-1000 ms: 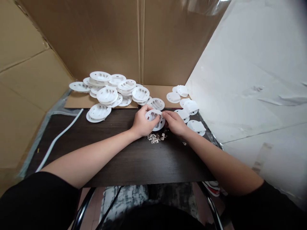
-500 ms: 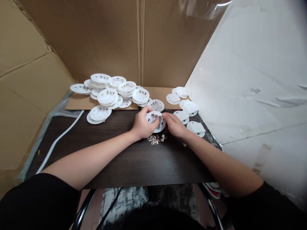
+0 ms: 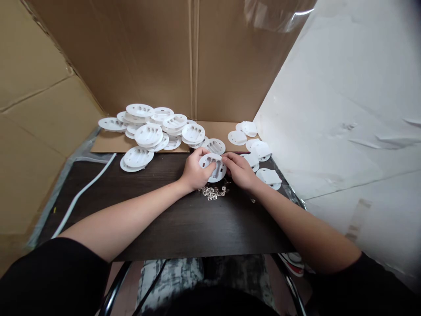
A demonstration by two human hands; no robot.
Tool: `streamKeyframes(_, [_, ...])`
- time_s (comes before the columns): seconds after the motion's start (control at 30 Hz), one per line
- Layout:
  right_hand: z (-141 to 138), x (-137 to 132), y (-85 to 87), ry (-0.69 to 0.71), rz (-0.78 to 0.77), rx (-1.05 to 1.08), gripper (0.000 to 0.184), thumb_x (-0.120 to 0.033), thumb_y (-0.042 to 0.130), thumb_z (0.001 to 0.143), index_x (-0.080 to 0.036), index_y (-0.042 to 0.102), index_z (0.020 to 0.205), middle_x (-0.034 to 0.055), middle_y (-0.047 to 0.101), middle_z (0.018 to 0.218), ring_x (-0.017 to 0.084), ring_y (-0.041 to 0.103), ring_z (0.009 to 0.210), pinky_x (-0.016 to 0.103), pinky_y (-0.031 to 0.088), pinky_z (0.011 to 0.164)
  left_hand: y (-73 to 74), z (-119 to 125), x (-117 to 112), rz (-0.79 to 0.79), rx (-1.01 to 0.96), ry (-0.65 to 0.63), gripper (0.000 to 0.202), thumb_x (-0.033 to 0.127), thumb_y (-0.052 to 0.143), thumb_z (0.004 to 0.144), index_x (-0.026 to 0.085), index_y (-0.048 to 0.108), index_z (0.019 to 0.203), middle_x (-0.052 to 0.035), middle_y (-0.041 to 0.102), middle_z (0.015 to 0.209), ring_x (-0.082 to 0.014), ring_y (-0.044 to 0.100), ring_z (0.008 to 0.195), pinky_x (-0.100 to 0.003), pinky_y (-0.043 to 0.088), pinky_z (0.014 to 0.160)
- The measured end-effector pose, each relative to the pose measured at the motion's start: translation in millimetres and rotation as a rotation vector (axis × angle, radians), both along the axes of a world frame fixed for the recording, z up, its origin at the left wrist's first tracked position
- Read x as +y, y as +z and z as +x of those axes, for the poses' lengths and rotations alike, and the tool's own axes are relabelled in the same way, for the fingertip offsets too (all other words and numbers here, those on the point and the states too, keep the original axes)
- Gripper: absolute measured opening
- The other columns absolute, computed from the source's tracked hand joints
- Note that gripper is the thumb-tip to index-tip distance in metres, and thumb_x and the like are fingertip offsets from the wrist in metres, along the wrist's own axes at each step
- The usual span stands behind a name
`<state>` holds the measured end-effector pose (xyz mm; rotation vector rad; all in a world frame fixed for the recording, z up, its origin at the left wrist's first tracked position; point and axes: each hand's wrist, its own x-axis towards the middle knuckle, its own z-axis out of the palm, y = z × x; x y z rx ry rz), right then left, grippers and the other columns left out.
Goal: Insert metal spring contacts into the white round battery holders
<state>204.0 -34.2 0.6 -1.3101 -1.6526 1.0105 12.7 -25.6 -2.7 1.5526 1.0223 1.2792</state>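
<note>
My left hand (image 3: 194,170) is wrapped round a round white plastic battery housing (image 3: 217,174), its thumb lying over the slotted compartment. The housing is tilted up toward me. At its upper right rim, the fingertips of my right hand (image 3: 240,169) pinch together against the edge; whether a small part is also between them is hidden. Just below the housing lies a small pile of shiny metal battery contacts (image 3: 212,193) on the dark table (image 3: 184,228). One loose metal piece (image 3: 253,200) sits apart, under my right wrist.
Stacked white housings (image 3: 148,134) cover a cardboard sheet (image 3: 110,142) at the back left, compartments up. More housings (image 3: 269,177) lie along the right edge, mostly with their backs up. A white cable (image 3: 83,191) runs along the left. Cardboard (image 3: 148,52) walls the back.
The view has shifted slightly. Both hands stay on the same housing, with my left thumb moved a little to the left over the compartment.
</note>
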Motion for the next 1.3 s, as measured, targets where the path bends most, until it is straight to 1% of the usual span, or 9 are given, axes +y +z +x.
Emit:
streamKeyframes(0.07, [-0.2,0.9,-0.5,0.004,-0.019,0.04,0.041,-0.06,0.055,0.098,-0.021,0.069,0.097,0.0008,0.061,0.073,0.021,0.055,0.073,0.032,0.043,0.066,0.0,-0.1,-0.5,0.004,-0.004,0.003,0.029,0.024,0.079,0.074,0.021,0.057,0.092,0.0006,0.064,0.078,-0.0143,0.056,0.066,-0.03,0.047,0.065])
streamKeyframes(0.33, [-3.2,1.6,-1.6,0.038,-0.132,0.157,0.041,-0.061,0.059,0.096,-0.021,0.066,0.092,-0.0018,0.054,0.068,0.017,0.047,0.062,0.031,0.037,0.059,0.8,-1.2,-2.7,0.031,-0.013,-0.002,0.032,0.023,0.08,0.073,0.021,0.056,0.094,0.0006,0.064,0.078,-0.0145,0.056,0.066,-0.03,0.048,0.065])
streamKeyframes(0.67, [-4.2,0.0,-1.6,0.045,-0.135,0.143,0.044,-0.065,0.058,0.097,-0.022,0.063,0.089,-0.002,0.053,0.067,0.017,0.047,0.061,0.031,0.037,0.057,-1.0,-1.5,-3.0,0.038,-0.01,0.005,0.033,0.024,0.081,0.074,0.021,0.056,0.095,-0.0001,0.065,0.079,-0.0152,0.057,0.066,-0.029,0.047,0.063])
streamKeyframes(0.87, [-3.1,0.7,-4.1,0.073,-0.115,0.112,0.052,-0.072,0.056,0.096,-0.022,0.062,0.084,-0.0004,0.056,0.068,0.018,0.05,0.064,0.03,0.04,0.058,-2.8,-2.8,-4.9,0.066,0.033,-0.007,0.031,0.024,0.082,0.078,0.022,0.058,0.097,-0.0006,0.066,0.079,-0.0159,0.058,0.066,-0.029,0.047,0.063])
streamKeyframes(0.97, [-3.6,1.0,-8.4,0.048,-0.097,0.103,0.053,-0.073,0.055,0.096,-0.021,0.063,0.086,0.0009,0.06,0.071,0.019,0.053,0.066,0.03,0.042,0.059,-3.7,-3.5,-5.9,0.081,0.061,-0.009,0.03,0.026,0.082,0.08,0.022,0.058,0.098,-0.0006,0.067,0.079,-0.016,0.059,0.066,-0.029,0.047,0.063])
streamKeyframes(1.1, [-5.1,2.6,-14.1,-0.002,-0.117,0.095,0.054,-0.074,0.054,0.095,-0.022,0.064,0.088,0.0011,0.061,0.073,0.02,0.054,0.068,0.03,0.043,0.06,-3.5,-3.3,-4.8,0.079,0.088,-0.033,0.03,0.029,0.081,0.082,0.022,0.059,0.1,-0.0015,0.071,0.082,-0.017,0.063,0.069,-0.03,0.05,0.065])
streamKeyframes(1.2, [-4.1,5.3,-15.4,-0.09,-0.086,0.107,0.055,-0.075,0.053,0.095,-0.022,0.063,0.088,0.0026,0.063,0.077,0.02,0.055,0.071,0.031,0.045,0.062,-3.7,-3.1,-0.9,0.021,0.037,-0.054,0.039,0.034,0.084,0.083,0.021,0.059,0.11,-0.0045,0.076,0.089,-0.0192,0.07,0.074,-0.03,0.054,0.067])
streamKeyframes(1.23, [-3.1,6.4,-15.1,-0.121,-0.076,0.124,0.055,-0.076,0.052,0.095,-0.022,0.063,0.089,0.0031,0.064,0.079,0.021,0.056,0.072,0.031,0.046,0.063,-3.8,-3.3,0.8,0.0,0.009,-0.051,0.043,0.036,0.085,0.083,0.021,0.058,0.113,-0.0048,0.076,0.09,-0.0191,0.071,0.072,-0.03,0.054,0.065])
streamKeyframes(1.3, [-0.3,8.5,-13.9,-0.163,-0.075,0.161,0.056,-0.076,0.051,0.096,-0.022,0.062,0.091,0.0031,0.064,0.079,0.021,0.056,0.072,0.031,0.046,0.063,-3.8,-4.2,4.1,-0.025,-0.025,-0.015,0.044,0.042,0.087,0.082,0.022,0.057,0.107,-0.0013,0.073,0.081,-0.016,0.066,0.061,-0.027,0.049,0.056])
